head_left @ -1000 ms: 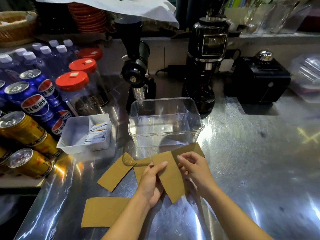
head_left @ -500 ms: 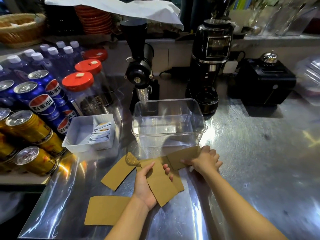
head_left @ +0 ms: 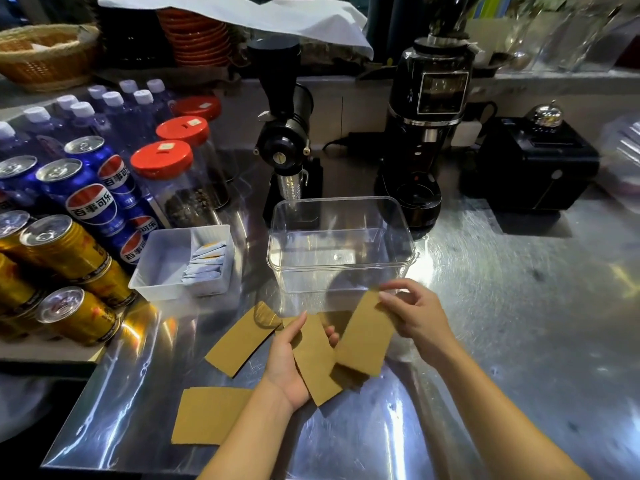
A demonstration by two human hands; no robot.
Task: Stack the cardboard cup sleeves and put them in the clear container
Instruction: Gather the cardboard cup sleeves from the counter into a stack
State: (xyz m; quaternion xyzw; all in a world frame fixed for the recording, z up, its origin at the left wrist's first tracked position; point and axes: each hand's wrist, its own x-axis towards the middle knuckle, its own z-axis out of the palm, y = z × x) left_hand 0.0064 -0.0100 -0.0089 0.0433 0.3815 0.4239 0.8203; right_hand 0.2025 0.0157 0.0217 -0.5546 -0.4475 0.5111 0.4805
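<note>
My left hand (head_left: 289,365) lies palm up and holds a flat brown cup sleeve (head_left: 317,362) across its palm. My right hand (head_left: 417,315) pinches the top end of a second sleeve (head_left: 365,337), lifted off the counter just right of the first. Two more sleeves lie flat on the steel counter: one (head_left: 242,337) to the left of my left hand, another (head_left: 207,415) near the front edge. A further sleeve (head_left: 334,318) shows partly behind my hands. The clear container (head_left: 341,271) stands empty just beyond my hands.
A white tray (head_left: 162,265) with sachets sits left of the container. Cans (head_left: 69,251), bottles and red-lidded jars (head_left: 162,161) crowd the left side. Two black grinders (head_left: 289,147) (head_left: 427,133) and a black box (head_left: 533,164) stand behind.
My right hand has picked a sleeve up from in front of the container and carried it toward the sleeve in my left hand. My left hand has stayed in place.
</note>
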